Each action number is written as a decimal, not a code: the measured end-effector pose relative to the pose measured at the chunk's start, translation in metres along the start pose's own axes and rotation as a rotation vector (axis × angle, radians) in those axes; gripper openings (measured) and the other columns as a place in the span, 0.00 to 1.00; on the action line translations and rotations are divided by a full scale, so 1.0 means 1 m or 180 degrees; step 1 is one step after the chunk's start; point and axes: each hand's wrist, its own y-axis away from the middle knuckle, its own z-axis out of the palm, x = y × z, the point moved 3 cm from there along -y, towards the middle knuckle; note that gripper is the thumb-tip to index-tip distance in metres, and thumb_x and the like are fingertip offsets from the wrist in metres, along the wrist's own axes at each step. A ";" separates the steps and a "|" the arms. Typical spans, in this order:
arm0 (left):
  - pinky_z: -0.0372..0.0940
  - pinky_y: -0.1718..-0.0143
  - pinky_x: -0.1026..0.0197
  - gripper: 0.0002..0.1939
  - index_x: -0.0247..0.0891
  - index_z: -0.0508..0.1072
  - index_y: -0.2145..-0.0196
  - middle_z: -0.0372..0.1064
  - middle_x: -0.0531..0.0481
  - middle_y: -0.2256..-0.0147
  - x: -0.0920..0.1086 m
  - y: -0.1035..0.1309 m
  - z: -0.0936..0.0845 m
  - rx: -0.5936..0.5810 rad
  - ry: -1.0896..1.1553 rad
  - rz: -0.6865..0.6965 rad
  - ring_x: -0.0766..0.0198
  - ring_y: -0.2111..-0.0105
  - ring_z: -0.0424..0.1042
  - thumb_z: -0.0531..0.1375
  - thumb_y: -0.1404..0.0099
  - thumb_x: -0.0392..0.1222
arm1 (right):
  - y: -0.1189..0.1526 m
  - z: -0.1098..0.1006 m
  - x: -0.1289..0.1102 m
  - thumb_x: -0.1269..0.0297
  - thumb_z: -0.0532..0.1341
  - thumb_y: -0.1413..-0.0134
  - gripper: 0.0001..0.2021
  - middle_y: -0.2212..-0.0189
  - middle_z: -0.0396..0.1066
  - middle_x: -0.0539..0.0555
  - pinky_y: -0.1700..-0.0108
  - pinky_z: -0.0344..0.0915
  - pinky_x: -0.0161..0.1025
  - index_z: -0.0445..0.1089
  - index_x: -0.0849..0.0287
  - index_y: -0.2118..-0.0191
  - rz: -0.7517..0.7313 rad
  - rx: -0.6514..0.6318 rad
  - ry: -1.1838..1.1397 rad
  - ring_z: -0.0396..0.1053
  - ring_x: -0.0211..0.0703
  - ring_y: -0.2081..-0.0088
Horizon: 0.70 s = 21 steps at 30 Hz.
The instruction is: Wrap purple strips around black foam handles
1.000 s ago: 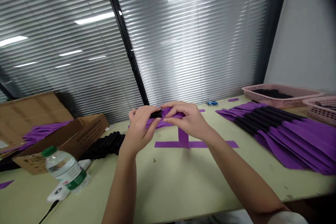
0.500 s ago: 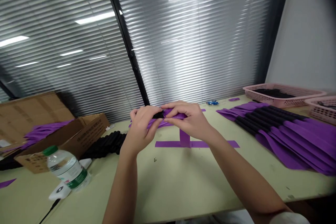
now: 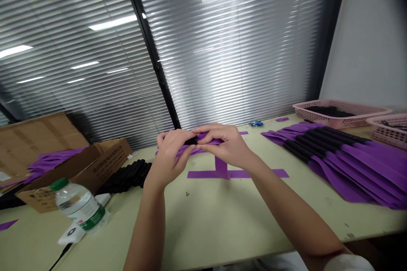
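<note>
My left hand (image 3: 174, 149) pinches a short black sleeve (image 3: 191, 140), mostly hidden behind its fingers. Right beside it, my right hand (image 3: 224, 142) grips a bunched purple fabric strip (image 3: 210, 139) where it meets the black piece. From under the right hand a purple band (image 3: 221, 167) hangs down to the table. A flat purple strip (image 3: 257, 174) lies crosswise there. Both hands are close together above the table, fingers closed. Behind them, more purple fabric (image 3: 186, 150) lies partly hidden.
Purple bands with black sleeves (image 3: 346, 152) lie in a row at right, near two pink baskets (image 3: 343, 123). At left stand a cardboard box (image 3: 104, 161), a pile of black sleeves (image 3: 133, 175) and a water bottle (image 3: 81, 207). A small blue packet (image 3: 256, 123) lies near the blinds.
The hands keep the same grip on the black sleeve and purple strip, with hardly any movement. The whole view has shifted slightly.
</note>
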 end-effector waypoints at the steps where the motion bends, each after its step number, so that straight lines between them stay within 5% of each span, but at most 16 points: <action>1: 0.53 0.53 0.52 0.10 0.43 0.67 0.52 0.71 0.47 0.53 0.000 0.000 0.000 0.0020 0.0011 0.0009 0.57 0.53 0.68 0.52 0.29 0.41 | 0.000 0.000 0.001 0.69 0.67 0.48 0.03 0.59 0.77 0.53 0.53 0.73 0.45 0.77 0.54 0.69 -0.0025 -0.0004 -0.0004 0.74 0.46 0.55; 9: 0.55 0.51 0.52 0.09 0.43 0.68 0.54 0.73 0.47 0.54 -0.007 0.001 -0.001 0.0190 0.0115 0.0092 0.56 0.52 0.69 0.54 0.31 0.41 | 0.001 0.003 0.007 0.67 0.67 0.48 0.01 0.59 0.76 0.53 0.55 0.73 0.43 0.77 0.54 0.69 -0.0160 0.0089 0.0068 0.73 0.45 0.56; 15: 0.57 0.51 0.52 0.10 0.43 0.69 0.54 0.73 0.47 0.55 -0.015 0.002 -0.007 0.0302 0.0140 -0.0078 0.55 0.53 0.70 0.55 0.31 0.44 | -0.002 0.002 0.007 0.63 0.66 0.46 0.09 0.49 0.69 0.54 0.44 0.65 0.49 0.74 0.52 0.57 0.0024 -0.0173 0.0352 0.67 0.49 0.46; 21: 0.59 0.52 0.52 0.10 0.43 0.70 0.54 0.74 0.47 0.57 -0.021 0.002 -0.008 0.0336 0.0186 -0.0086 0.56 0.54 0.70 0.55 0.31 0.44 | -0.002 -0.002 0.014 0.60 0.66 0.45 0.10 0.59 0.74 0.52 0.53 0.70 0.43 0.72 0.53 0.57 0.0031 -0.0224 0.0214 0.72 0.45 0.55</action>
